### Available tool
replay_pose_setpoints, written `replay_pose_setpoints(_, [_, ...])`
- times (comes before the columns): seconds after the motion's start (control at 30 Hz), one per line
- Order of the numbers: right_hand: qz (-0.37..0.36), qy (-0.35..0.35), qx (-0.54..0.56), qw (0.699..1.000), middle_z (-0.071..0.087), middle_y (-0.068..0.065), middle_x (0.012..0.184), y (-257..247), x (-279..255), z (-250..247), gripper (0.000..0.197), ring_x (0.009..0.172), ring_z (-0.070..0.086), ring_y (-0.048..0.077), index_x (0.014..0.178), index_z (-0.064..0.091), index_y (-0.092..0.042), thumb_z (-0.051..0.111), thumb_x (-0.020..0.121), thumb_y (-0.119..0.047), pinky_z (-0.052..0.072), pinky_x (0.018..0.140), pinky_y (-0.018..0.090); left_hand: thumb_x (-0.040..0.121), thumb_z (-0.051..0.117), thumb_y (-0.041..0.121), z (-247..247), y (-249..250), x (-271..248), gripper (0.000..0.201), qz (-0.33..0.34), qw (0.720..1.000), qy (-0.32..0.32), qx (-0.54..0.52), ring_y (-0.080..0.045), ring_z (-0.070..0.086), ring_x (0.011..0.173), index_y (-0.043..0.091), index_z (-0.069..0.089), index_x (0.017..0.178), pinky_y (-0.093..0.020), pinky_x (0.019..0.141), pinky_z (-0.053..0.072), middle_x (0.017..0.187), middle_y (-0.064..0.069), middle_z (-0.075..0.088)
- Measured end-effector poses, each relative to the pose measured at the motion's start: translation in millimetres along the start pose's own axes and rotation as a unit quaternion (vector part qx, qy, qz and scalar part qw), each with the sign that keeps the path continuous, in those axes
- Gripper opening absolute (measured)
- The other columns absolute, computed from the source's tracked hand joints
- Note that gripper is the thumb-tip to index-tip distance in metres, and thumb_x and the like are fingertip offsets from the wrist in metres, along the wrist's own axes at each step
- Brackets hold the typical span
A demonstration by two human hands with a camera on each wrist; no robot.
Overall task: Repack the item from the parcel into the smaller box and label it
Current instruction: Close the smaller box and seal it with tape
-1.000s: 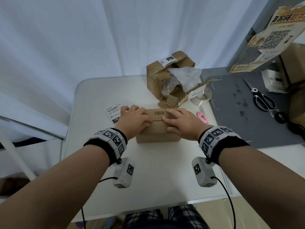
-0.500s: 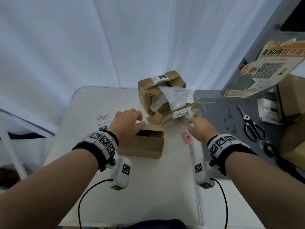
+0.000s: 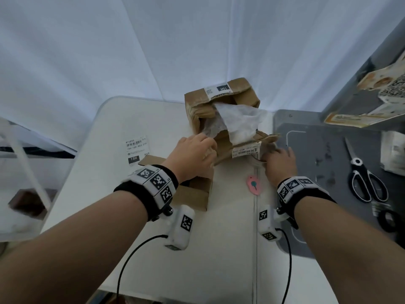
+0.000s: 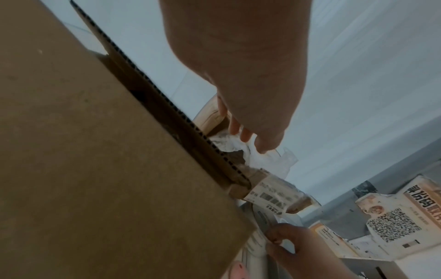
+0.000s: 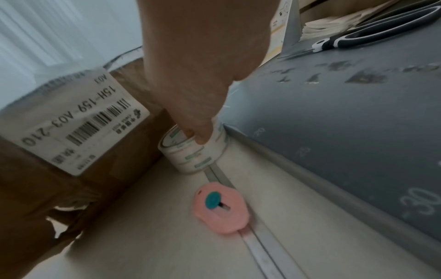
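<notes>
The torn brown parcel (image 3: 221, 119) stands at the table's far side with white plastic wrap (image 3: 241, 121) spilling from its open top. The smaller box (image 3: 195, 194) lies in front of it, flaps up, partly under my left wrist; it fills the left wrist view (image 4: 95, 169). My left hand (image 3: 210, 148) reaches over it, fingers loosely extended at the wrap (image 4: 229, 145) and holding nothing. My right hand (image 3: 269, 154) grips the tape roll (image 5: 193, 152) beside the parcel's right flap, thumb outside and fingers in the core. A white shipping label (image 3: 137, 150) lies on the table at the left.
A pink cutter (image 3: 254, 185) lies just in front of the tape roll. To the right a grey cutting mat (image 3: 317, 163) carries black-and-white scissors (image 3: 366, 181). Printed cartons stand at the far right. A white curtain hangs behind the table.
Both hands have left the smaller box and its flaps have come up. My left hand moved forward to the parcel's wrap. My right hand moved right and took hold of the tape roll.
</notes>
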State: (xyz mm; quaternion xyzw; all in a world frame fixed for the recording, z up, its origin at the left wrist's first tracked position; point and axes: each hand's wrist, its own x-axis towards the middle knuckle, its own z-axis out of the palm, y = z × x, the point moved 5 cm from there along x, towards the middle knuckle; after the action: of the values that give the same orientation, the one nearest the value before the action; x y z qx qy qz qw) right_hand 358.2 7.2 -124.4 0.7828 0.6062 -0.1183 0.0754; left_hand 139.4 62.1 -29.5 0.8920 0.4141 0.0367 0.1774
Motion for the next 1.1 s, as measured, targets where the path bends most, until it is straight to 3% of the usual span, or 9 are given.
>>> replay_pose_setpoints(0.17, [-0.036,0.067,0.078,0.994,0.066,0.003,0.109,-7,-17,-32,0.023,0.109,0.055,0.024,0.109,0.061,-0.021,0.047,0.092,-0.014,0.018,0.103,0.035,0.095,0.042,0.034,0,-2,0,0.027,-0.002,1.0,-0.003,-0.009,-0.02,0.051,0.108,0.022,0.057,0.113,-0.036,0.096,0.036,0.116,0.001,0.056])
replay_pose_setpoints(0.27, [-0.021,0.007,0.163,0.986,0.068,0.001,0.095,-6,-38,-52,0.021,0.097,0.058,0.021,0.098,0.067,-0.019,0.047,0.094,-0.026,0.026,0.097,0.034,0.096,0.042,0.032,-6,-1,-4,0.025,0.006,1.0,0.007,-0.016,-0.021,0.051,0.108,0.022,0.057,0.113,-0.036,0.096,0.037,0.116,0.001,0.056])
replay_pose_setpoints(0.37, [0.006,-0.034,0.349,0.936,0.067,0.01,0.076,-3,-61,-74,0.024,0.072,0.058,0.017,0.077,0.071,-0.002,0.062,0.087,-0.022,0.046,0.072,0.023,0.095,0.044,0.031,-13,1,-12,0.022,0.012,0.999,0.013,-0.037,-0.021,0.049,0.111,0.023,0.057,0.111,-0.037,0.099,0.035,0.118,0.002,0.054])
replay_pose_setpoints(0.43, [0.024,-0.033,0.435,0.899,0.062,0.005,0.066,-7,-82,-95,0.025,0.062,0.055,0.011,0.067,0.069,-0.003,0.067,0.084,-0.022,0.042,0.057,0.016,0.095,0.045,0.03,-22,5,-21,0.022,0.027,0.998,0.02,-0.058,-0.019,0.049,0.111,0.022,0.058,0.111,-0.036,0.099,0.035,0.118,0.002,0.054])
replay_pose_setpoints(0.57, [0.024,-0.025,0.516,0.856,0.055,-0.005,0.056,-37,-108,-129,0.031,0.051,0.05,0.005,0.055,0.061,-0.017,0.067,0.084,-0.024,0.04,0.056,0.018,0.096,0.045,0.032,-41,11,-42,0.029,0.047,0.985,0.004,-0.164,-0.012,0.052,0.106,0.02,0.055,0.121,-0.029,0.097,0.04,0.12,0.002,0.055])
replay_pose_setpoints(0.7, [-0.031,-0.046,0.557,0.829,0.058,0.003,0.062,-92,-123,-153,0.023,0.056,0.052,0.01,0.07,0.065,-0.008,0.067,0.084,-0.026,0.041,0.058,0.023,0.094,0.045,0.039,-64,10,-63,0.047,0.057,0.956,-0.044,-0.286,-0.005,0.039,0.122,0.025,0.04,0.138,-0.023,0.102,0.03,0.139,0.004,0.043])
replay_pose_setpoints(0.87, [-0.066,-0.067,0.578,0.81,0.066,0.006,0.069,-158,-129,-160,0.028,0.057,0.061,0.013,0.084,0.069,-0.003,0.064,0.087,-0.03,0.049,0.052,0.023,0.072,0.079,0.027,-91,-6,-90,0.08,0.107,0.939,-0.104,-0.31,-0.006,0.049,0.114,0.02,0.037,0.139,-0.011,0.092,0.04,0.128,0.01,0.047])
replay_pose_setpoints(1.0, [-0.052,-0.065,0.614,0.785,0.065,0.0,0.061,-186,-133,-159,0.025,0.049,0.059,0.009,0.079,0.066,-0.006,0.062,0.089,-0.028,0.047,0.045,0.018,0.086,0.065,0.024,-112,-31,-112,0.054,0.089,0.987,-0.039,-0.126,-0.018,0.057,0.105,0.021,0.041,0.135,-0.025,0.086,0.045,0.12,0.001,0.058])
replay_pose_setpoints(1.1, [-0.061,-0.079,0.641,0.761,0.061,0.015,0.08,-206,-134,-157,0.029,0.064,0.056,0.018,0.079,0.064,-0.007,0.067,0.081,-0.035,0.05,0.058,0.017,0.093,0.044,0.009,-122,-52,-119,0.036,0.055,0.991,0.01,-0.121,-0.022,0.055,0.085,0.015,0.044,0.128,-0.02,0.063,0.042,0.106,-0.006,0.059])
